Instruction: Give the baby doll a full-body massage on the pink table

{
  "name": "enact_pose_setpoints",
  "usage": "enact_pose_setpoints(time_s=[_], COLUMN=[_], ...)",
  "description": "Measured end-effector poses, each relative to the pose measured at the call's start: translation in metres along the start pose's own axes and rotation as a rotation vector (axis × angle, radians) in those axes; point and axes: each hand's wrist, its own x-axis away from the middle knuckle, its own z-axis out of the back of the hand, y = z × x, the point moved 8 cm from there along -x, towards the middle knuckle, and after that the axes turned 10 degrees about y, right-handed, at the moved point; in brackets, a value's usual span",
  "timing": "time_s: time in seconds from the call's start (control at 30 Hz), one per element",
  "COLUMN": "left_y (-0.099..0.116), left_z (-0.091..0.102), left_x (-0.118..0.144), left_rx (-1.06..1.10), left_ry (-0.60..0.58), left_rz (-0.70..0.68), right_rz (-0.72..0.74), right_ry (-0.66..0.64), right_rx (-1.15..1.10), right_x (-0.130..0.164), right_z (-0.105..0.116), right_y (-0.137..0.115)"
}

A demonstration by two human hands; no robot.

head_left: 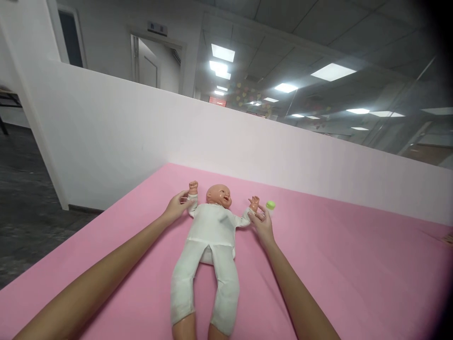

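Observation:
A baby doll (212,229) with a white cloth body lies on its back on the pink table top (329,264), its head toward the far wall and its lower legs cut off by the bottom edge of the view. Its two arms are bent upward beside the head. My left hand (176,207) is closed around the doll's forearm at the left, just under its fist. On the other side my right hand (262,225) grips the doll's other forearm below its spread plastic hand. A small green-topped object (271,205) stands right behind my right hand, partly hidden by it.
A white partition wall (226,141) runs along the table's far side. The table's left edge drops to a dark floor (28,208). At the far right edge lies a small brownish item (448,238), too blurred to name.

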Motion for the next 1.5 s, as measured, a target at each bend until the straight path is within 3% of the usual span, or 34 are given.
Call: enact_pose_setpoints(time_s=[0.07,0.17,0.37,0.63,0.83,1.0,1.1,1.2,1.33,1.5], left_y=[-0.009,-0.017,-0.018,-0.022,-0.026,-0.007,0.018,0.034,0.047,0.049], left_z=[0.003,0.004,-0.006,-0.012,-0.012,-0.007,0.001,0.006,0.011,0.012], left_x=[-0.006,-0.011,-0.015,-0.018,-0.015,-0.005,0.009,0.031,0.058,0.069], left_rx=[-0.098,-0.282,-0.500,-0.672,-0.407,-0.050,0.029,-0.007,-0.115,-0.234], left_ry=[0.097,0.163,0.147,0.054,0.094,0.042,-0.074,-0.219,-0.363,-0.450], left_rz=[0.074,0.152,0.090,0.165,0.208,0.133,-0.013,-0.080,-0.222,-0.300], right_rz=[-0.041,-0.034,-0.006,0.034,-0.034,-0.126,-0.081,0.029,0.137,0.288], right_ry=[0.104,0.110,0.087,0.012,0.074,0.081,-0.059,-0.324,-0.603,-0.721], right_rx=[0.059,0.203,0.379,0.549,0.477,0.098,-0.057,-0.046,0.189,0.453], right_x=[-0.004,-0.007,-0.013,-0.014,-0.009,-0.010,-0.006,0.010,0.039,0.059], right_z=[0.004,0.003,0.009,0.007,0.008,0.005,-0.001,-0.009,-0.012,-0.020], right_y=[0.014,0.021,0.025,0.020,0.020,0.028,0.013,-0.020,-0.052,-0.059])
